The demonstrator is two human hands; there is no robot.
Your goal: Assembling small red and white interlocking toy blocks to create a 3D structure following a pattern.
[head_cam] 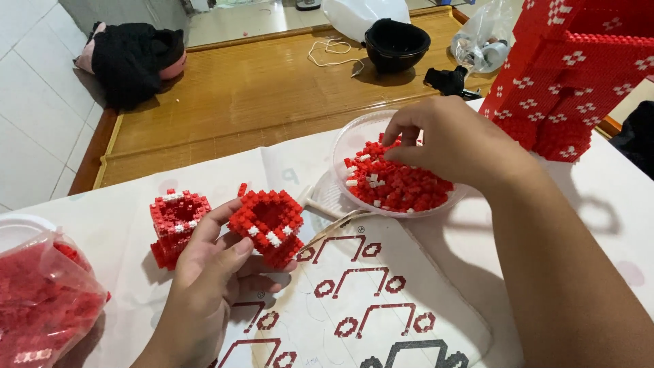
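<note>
Firstly, the left hand (211, 272) grasps a small red block piece (268, 223) with a hollow middle and some white bricks on its rim; the thumb and fingers close around its lower side, and it is lifted a little above the paper. Just beside it, to the left, a second red hollow piece (176, 225) stands on the bench (613, 204), near the fingers but apart from them. The right hand (449, 140) reaches into a clear round bowl (347, 146), with the fingertips pinched together on the heap of small red and white bricks (398, 187); whether a brick is between them, I cannot tell.

Under the left hand lies an instruction sheet (361, 300) with red drawings. Between the two hands there is free paper surface. At the near left edge a clear plastic bag (44, 300) holds many red bricks. At the far right a tall red built model (575, 75) stands close to the right forearm. Beyond the bench edge is a bamboo mat (259, 88) with a black bowl (396, 44) on it.
</note>
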